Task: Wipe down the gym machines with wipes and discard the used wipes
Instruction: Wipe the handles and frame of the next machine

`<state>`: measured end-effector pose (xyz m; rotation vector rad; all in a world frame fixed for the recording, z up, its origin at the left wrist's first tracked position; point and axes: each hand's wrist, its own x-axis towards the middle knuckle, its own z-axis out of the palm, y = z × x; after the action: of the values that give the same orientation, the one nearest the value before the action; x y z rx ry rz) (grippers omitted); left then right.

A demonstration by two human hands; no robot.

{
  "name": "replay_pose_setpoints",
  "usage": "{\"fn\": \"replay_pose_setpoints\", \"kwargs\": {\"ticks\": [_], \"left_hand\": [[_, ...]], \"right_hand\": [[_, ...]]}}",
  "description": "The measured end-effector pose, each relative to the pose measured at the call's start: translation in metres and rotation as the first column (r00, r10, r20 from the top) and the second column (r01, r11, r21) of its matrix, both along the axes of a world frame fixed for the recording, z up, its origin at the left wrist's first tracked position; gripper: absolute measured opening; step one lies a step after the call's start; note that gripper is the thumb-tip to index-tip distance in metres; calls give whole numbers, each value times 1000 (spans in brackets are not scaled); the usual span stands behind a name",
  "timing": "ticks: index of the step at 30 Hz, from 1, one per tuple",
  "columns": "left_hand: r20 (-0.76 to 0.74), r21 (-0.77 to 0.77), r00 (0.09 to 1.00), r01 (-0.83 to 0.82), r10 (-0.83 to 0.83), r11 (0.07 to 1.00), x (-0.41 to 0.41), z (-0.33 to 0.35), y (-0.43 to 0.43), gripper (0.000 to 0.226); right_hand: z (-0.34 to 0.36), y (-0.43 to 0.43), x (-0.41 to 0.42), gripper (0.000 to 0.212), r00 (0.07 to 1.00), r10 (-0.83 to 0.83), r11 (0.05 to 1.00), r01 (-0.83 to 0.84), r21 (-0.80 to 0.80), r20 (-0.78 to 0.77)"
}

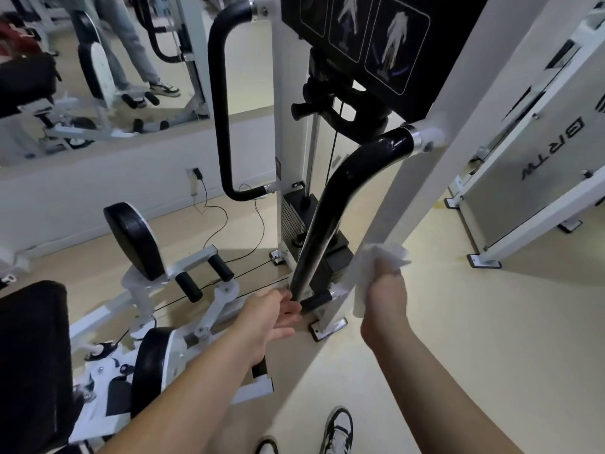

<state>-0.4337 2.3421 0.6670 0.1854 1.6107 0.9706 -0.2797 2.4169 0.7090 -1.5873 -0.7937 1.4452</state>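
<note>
Cable machine frame [402,208]: white upright, feet on the floor. Black grab bar [330,208] runs down its front. Left hand [278,312] is released, fingers straight, at the bar's lower end; probably steadying it, contact unclear. Right hand [386,296] is clenched round a crumpled white wipe [384,255], just beside the upright and off the bar, likely poised for a stroke.

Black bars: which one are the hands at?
The near bar, the slanting one: left hand at its lower end, right hand holding a wipe beside it. The far bar, upright, has no hand near.
</note>
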Motion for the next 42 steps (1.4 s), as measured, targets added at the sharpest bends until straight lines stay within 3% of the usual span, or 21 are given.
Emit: {"fn": "replay_pose_setpoints", "kwargs": {"ticks": [3,5,11,14,16,18,20,24,27,30,33,36,38,40,42], "left_hand": [[-11,15,1000,17,-16,1000,-2,-3,3,21],[-38,9,999,23,-22,1000,-8,-7,2,20],[-74,-47,997,-1,-2,999,-38,-25,-13,18],[-98,-78,995,-30,22,997,-44,-31,-23,15],[-123,-96,992,-21,9,995,-43,-33,-30,16],[-125,-107,992,-9,-4,994,-40,-35,-36,17],[-128,-119,991,7,-23,993,-36,-33,-37,17],[-114,-115,993,6,-19,993,-26,-32,-27,18],[-119,-89,992,25,-35,996,-14,-31,-19,18],[-128,-78,990,42,-52,996,-6,-30,-16,17],[-125,-80,992,22,-32,997,-7,-30,-19,16],[-138,-94,990,12,-25,995,-10,-29,-22,16],[-145,-88,989,12,-24,996,-12,-28,-23,16],[-143,-86,990,1,-14,996,-13,-29,-22,16],[-140,-92,990,-13,0,996,-10,-32,-21,16]], "right_hand": [[19,-8,-46,14,986,167,983,-165,78,-25],[16,-17,-71,19,958,284,958,-282,51,-44],[-33,-18,-105,28,984,158,979,-167,113,83],[-75,-21,-103,24,966,164,973,-192,131,197],[-99,-23,-96,21,907,314,947,-321,-22,280],[-120,-21,-85,29,851,467,884,-438,-165,242],[-118,-16,-79,36,856,495,864,-466,-192,147],[-67,-9,-85,49,959,283,958,-283,42,19],[-35,-8,-82,47,963,269,951,-263,164,-14],[-54,-12,-80,35,926,352,925,-366,97,135],[-106,-14,-70,65,853,509,860,-510,-28,115],[-141,-4,-56,57,731,677,732,-657,-178,88],[-102,0,-57,47,781,623,781,-617,-97,43],[-55,10,-57,49,836,549,831,-548,91,17],[-9,16,-50,42,838,545,803,-507,314,-38]]}}
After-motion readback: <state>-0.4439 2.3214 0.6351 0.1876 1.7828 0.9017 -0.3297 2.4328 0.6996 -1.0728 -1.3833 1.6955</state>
